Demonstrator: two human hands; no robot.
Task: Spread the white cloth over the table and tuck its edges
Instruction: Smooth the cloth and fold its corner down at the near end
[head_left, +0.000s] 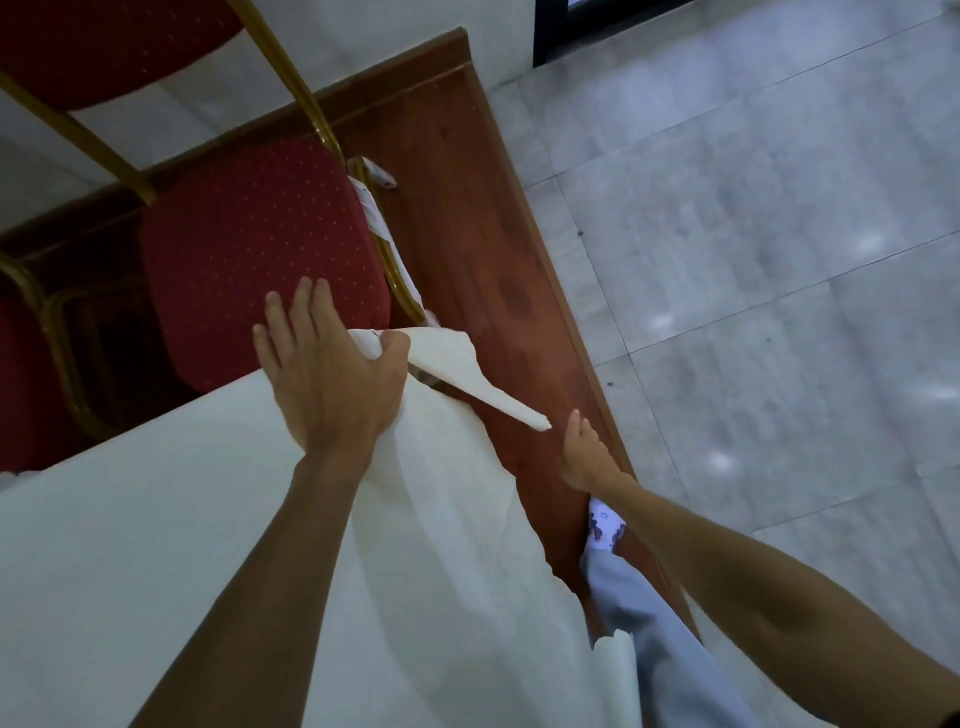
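Note:
The white cloth (156, 545) covers the table at the lower left and hangs over its near-right corner. My left hand (327, 374) lies flat on that corner, fingers stretched forward, with the thumb pinching a fold of the cloth. From the thumb a pointed flap of cloth (467, 374) runs down to the right. My right hand (587, 457) reaches low beside the flap's tip, its fingers bunched together. Whether they touch the tip is unclear.
A red padded chair (260, 249) with a gold frame stands right behind the table corner, with another at the left edge. A reddish wooden strip (467, 208) runs along the grey tiled floor (779, 260). My light blue trouser leg (649, 623) stands on the strip.

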